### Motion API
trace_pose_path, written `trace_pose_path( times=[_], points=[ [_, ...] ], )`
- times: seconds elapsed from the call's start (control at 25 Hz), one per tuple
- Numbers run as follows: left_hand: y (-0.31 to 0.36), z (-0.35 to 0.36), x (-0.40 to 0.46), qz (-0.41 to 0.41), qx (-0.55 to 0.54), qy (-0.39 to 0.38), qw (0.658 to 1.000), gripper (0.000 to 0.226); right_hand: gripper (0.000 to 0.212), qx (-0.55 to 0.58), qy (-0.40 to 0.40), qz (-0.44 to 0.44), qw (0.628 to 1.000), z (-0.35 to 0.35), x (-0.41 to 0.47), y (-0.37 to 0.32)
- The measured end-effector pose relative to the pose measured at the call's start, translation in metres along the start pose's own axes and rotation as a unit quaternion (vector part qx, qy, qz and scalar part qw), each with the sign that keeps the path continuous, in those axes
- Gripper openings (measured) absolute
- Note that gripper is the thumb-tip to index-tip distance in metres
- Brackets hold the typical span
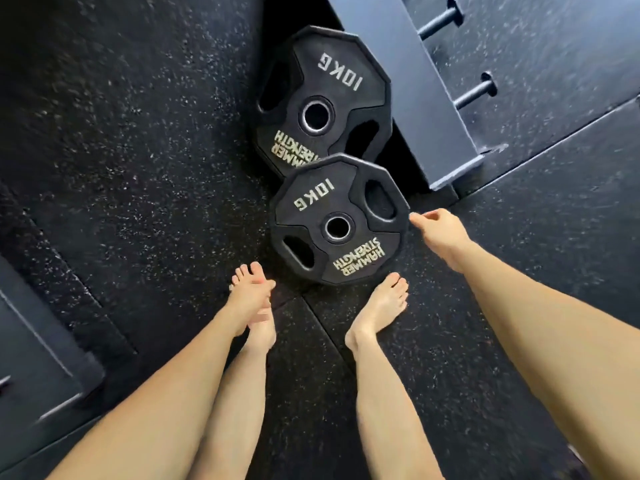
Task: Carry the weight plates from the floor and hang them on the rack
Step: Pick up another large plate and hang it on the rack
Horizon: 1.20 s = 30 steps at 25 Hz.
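Two 10 kg plates lie flat on the floor: far plate at 12 o'clock, near plate overlapping it. Your left hand hangs loose at 7 o'clock; your right hand, fingers relaxed, reaches its 3 o'clock rim. Pickup stage: next, grip a handle slot, then lift toward the rack pegs.

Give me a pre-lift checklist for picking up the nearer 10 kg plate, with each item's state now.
1. Right hand at the nearer plate: ok, fingertips at its right edge, not yet gripping.
2. Left hand ready: not ok, away from the plate, holds nothing.
3. Grip slots free: ok, two openings show uncovered.
4. Plate free to lift: ok, it lies on top, overlapping the farther plate.
5. Bare feet clear: not ok, right foot toes near the plate's rim.
6. Rack pegs free: ok, two bare pegs visible.
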<state>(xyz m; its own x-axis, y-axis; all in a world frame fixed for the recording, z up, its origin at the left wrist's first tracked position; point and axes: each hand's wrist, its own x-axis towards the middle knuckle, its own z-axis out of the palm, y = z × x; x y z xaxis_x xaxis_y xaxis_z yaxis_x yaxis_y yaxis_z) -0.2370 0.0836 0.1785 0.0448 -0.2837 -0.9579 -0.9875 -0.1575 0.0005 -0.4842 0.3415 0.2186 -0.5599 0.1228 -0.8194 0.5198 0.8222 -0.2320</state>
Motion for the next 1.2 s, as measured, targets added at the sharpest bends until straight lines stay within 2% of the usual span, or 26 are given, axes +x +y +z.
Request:
trace_pose_path(
  times=[0.08,0.16,0.2,0.28,0.32,0.4,0.48,0.56,0.64,0.68,0.76,0.84,0.88,0.96,1.0,1.04,1.12,1.16,1.2],
  points=[
    [-0.023,0.037,0.091,0.003,0.024,0.046,0.999,0.077,0.062,-0.016,0.001,-0.014,1.000,0.028,0.061,0.005],
    [0.006,0.058,0.078,0.016,0.069,0.091,0.993,0.098,0.068,-0.047,0.027,-0.038,0.998,0.054,0.108,0.011],
    [0.010,0.071,0.094,0.001,0.035,0.093,0.995,0.093,0.066,-0.070,0.045,-0.054,0.995,0.064,0.125,0.013],
    [0.035,0.095,0.098,-0.023,-0.043,0.092,0.995,0.072,0.048,-0.105,0.070,-0.087,0.988,0.078,0.149,0.011],
    [0.040,0.103,0.107,-0.016,-0.049,0.107,0.993,0.068,0.038,-0.114,0.076,-0.099,0.986,0.081,0.155,0.008],
    [0.021,0.121,0.151,-0.007,-0.093,0.175,0.980,0.073,0.032,-0.113,0.081,-0.105,0.985,0.087,0.165,0.006],
    [0.026,0.130,0.152,-0.006,-0.128,0.193,0.973,0.073,0.032,-0.098,0.089,-0.094,0.987,0.089,0.170,0.004],
    [0.011,0.124,0.180,-0.009,-0.161,0.162,0.973,0.078,0.025,-0.083,0.085,-0.079,0.990,0.088,0.169,0.003],
    [0.006,0.109,0.176,-0.002,-0.126,0.165,0.978,0.088,0.020,-0.077,0.072,-0.075,0.992,0.084,0.159,0.000],
    [0.001,0.100,0.173,0.001,-0.106,0.152,0.983,0.086,0.020,-0.075,0.070,-0.072,0.992,0.082,0.151,0.001],
    [0.006,0.085,0.131,0.009,-0.052,0.150,0.987,0.067,0.022,-0.053,0.067,-0.051,0.995,0.073,0.126,0.006],
    [0.006,0.067,0.099,0.035,-0.016,0.178,0.983,0.081,0.028,-0.011,0.060,-0.016,0.998,0.059,0.087,0.010],
    [0.009,0.057,0.079,0.067,-0.059,0.147,0.985,0.087,0.030,0.014,0.059,0.000,0.998,0.051,0.063,0.010],
    [-0.020,0.027,0.084,0.072,-0.211,0.083,0.971,0.097,0.032,0.070,0.055,0.026,0.996,0.034,0.011,0.007],
    [-0.007,0.006,0.039,0.044,-0.236,0.026,0.970,0.094,0.029,0.101,0.052,0.033,0.993,0.024,-0.015,0.005],
    [0.008,-0.014,-0.015,0.061,-0.289,0.008,0.955,0.079,0.025,0.129,0.049,0.038,0.990,0.013,-0.046,0.001],
    [0.028,-0.058,-0.116,0.112,-0.362,-0.071,0.923,0.021,0.018,0.187,0.049,0.034,0.981,-0.013,-0.110,-0.010],
    [0.032,-0.077,-0.160,0.127,-0.380,-0.099,0.911,0.010,0.015,0.212,0.046,0.025,0.976,-0.027,-0.145,-0.020],
    [0.030,-0.097,-0.194,0.145,-0.384,-0.101,0.906,0.015,0.013,0.233,0.044,0.013,0.971,-0.042,-0.183,-0.031]
  ],
)
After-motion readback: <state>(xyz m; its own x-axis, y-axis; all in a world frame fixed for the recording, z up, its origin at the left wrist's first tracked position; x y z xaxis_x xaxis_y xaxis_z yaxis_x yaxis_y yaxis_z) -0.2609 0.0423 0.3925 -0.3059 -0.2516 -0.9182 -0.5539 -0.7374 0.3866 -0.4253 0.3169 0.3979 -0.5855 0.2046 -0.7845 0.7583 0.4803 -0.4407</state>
